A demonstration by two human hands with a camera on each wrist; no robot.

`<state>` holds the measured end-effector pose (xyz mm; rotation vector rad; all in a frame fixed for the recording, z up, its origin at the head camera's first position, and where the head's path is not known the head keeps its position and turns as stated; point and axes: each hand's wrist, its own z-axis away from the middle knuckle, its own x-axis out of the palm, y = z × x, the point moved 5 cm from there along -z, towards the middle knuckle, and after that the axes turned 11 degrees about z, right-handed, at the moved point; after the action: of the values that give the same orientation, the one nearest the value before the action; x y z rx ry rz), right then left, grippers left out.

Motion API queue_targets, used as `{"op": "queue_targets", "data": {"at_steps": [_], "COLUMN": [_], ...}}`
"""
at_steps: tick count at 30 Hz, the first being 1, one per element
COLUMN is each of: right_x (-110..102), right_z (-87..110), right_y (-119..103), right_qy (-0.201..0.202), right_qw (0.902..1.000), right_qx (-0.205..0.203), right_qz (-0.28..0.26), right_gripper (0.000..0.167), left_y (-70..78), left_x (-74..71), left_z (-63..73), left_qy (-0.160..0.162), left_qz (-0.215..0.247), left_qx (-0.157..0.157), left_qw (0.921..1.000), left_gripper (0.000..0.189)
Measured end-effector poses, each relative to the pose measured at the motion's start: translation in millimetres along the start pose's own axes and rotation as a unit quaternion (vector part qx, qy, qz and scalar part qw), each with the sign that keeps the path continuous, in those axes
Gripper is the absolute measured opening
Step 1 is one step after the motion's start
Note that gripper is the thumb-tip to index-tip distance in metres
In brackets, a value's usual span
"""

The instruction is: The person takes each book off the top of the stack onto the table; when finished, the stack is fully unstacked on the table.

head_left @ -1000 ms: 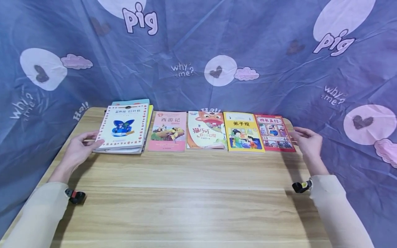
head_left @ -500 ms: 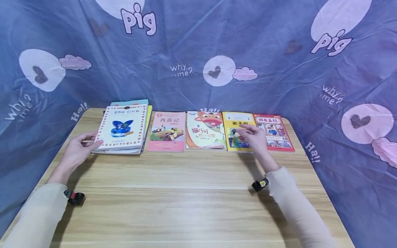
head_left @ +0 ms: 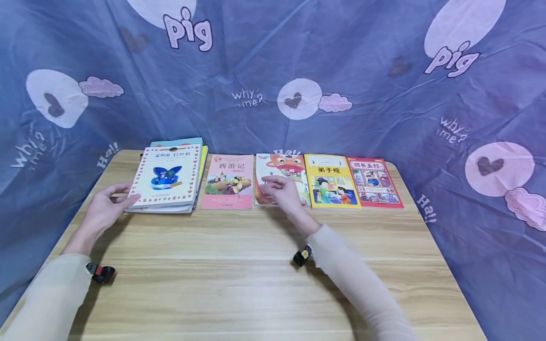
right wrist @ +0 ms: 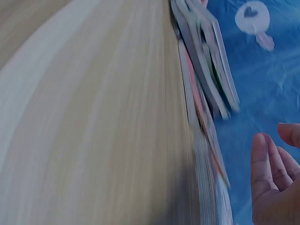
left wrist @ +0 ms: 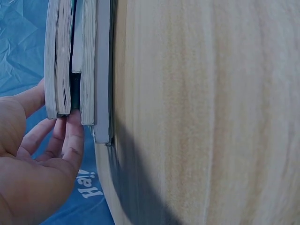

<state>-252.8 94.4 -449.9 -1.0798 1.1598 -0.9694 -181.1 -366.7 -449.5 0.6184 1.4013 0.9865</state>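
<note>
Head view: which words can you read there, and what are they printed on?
"pig", twice: blue cloth
"why me?", three times: blue cloth
"Ha!!", repeated: blue cloth
"西游记": pink book
"弟子规": yellow book
"四书五经": red book
Butterfly book: title too blurred.
Cartoon book: title hidden behind the right hand.
Covers' small print: too small.

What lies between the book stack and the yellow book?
Head view: the pink book, then the white picture book, partly hidden by the right hand.

Top book (head_left: 171, 163) white, red-bordered, blue butterfly (head_left: 165, 176); rightmost book (head_left: 373, 182) red; table (head_left: 239, 279) brown-streaked; backdrop (head_left: 264, 47) blue.
</note>
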Motion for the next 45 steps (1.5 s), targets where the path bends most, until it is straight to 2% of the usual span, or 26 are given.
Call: {"op": "queue_targets", "data": {"at_steps": [8,11,18,23,27,33,42,45], "right_x": [69.9,91.6,130.0,152.5,165.6,171.9,173.3,172.3], "right_z": [-6.2,-9.1,-15.7,-14.0,-11.1,-10.2,-17.0,-19.5], "right_y": [-13.7,-17.8,-26.7,-27.4,-27.4,-30.3,-29.7,-27.8], "right_qy": [-0.058,-0.084,-0.080,-0.092,-0.094,-0.063,-0.022,-0.024], "right_qw": [0.9983,0.9962,0.9968,0.9950,0.9938,0.9956,0.9942,0.9944], "right_qx": [0.003,0.013,0.005,0.037,0.055,0.066,0.091,0.090], "right_qz": [0.000,-0.018,0.007,-0.016,-0.024,-0.021,0.054,0.050], "right_gripper": [0.041,0.042,0.037,0.038,0.037,0.034,0.041,0.036], "left_y": [0.0,-0.2,-1.9,-1.0,-1.7,-2.5,-2.9,-1.6], "left_x": [-0.6,-0.6,-0.8,1.7,3.4,2.9,7.5,9.0], "left_z": [0.1,-0.8,-1.0,-1.1,-1.9,-3.0,-3.1,-2.4], "left_qy": [-0.007,-0.003,0.002,0.004,0.004,0.004,-0.006,-0.008], "left_qz": [0.006,0.005,0.009,0.010,0.012,0.018,0.003,0.002], "left_qx": [-0.003,-0.002,-0.004,0.001,0.004,0.009,-0.005,-0.001], "left_qw": [1.0000,1.0000,0.9999,0.9999,0.9999,0.9998,1.0000,1.0000], "left_gripper": [0.079,0.078,0.079,0.080,0.079,0.078,0.081,0.079]}}
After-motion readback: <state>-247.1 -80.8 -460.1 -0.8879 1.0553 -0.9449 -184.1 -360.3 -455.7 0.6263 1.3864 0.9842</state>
